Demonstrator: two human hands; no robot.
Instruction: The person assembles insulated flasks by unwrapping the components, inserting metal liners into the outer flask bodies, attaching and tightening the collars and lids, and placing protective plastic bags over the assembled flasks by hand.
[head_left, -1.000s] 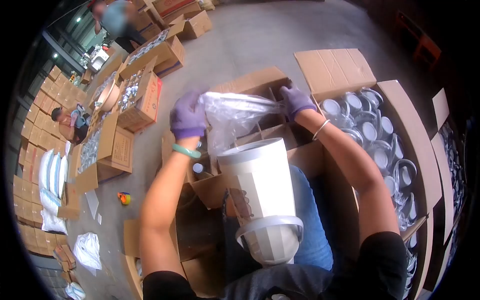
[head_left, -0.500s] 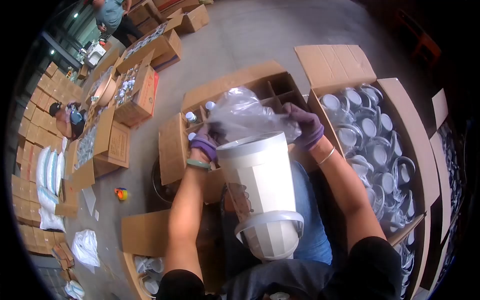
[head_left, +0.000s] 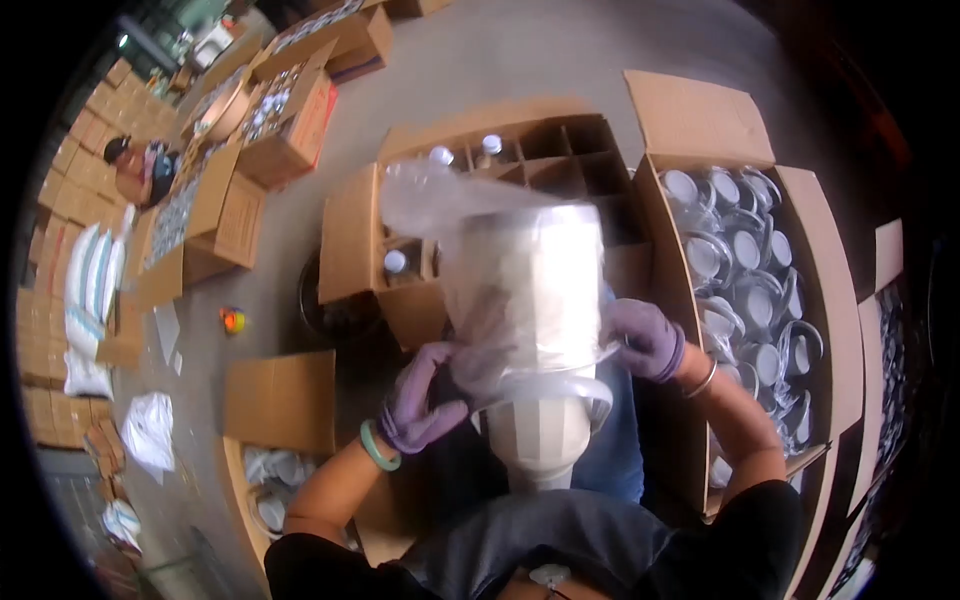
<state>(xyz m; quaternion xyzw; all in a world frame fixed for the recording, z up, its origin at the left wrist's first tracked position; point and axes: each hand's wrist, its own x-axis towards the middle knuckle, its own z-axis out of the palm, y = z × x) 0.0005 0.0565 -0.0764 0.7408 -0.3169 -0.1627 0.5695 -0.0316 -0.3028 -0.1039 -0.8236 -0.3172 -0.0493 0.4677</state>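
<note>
A large white cup-shaped container [head_left: 540,300] with a grey handle [head_left: 545,390] stands tilted between my arms, over my lap. A clear plastic bag [head_left: 420,200] is drawn over its upper part and trails off to the left, blurred. My left hand [head_left: 425,400], in a purple glove, is at the container's left side near the bag's edge, thumb and fingers apart. On the right side, my right hand [head_left: 645,340], also gloved, has its fingers bent against the bag's edge; what they pinch is too blurred to make out.
Ahead is a divided carton [head_left: 400,310] with several capped bottles. An open carton [head_left: 700,120] of wrapped grey-lidded items stands right; another carton [head_left: 280,400] is at lower left. Further left are cartons [head_left: 235,215], white sacks [head_left: 95,280] and a seated person [head_left: 135,175].
Both hands have come down from above the container to its sides. The bag now covers the container's upper part. The view has shifted, and the standing person is mostly out of sight.
</note>
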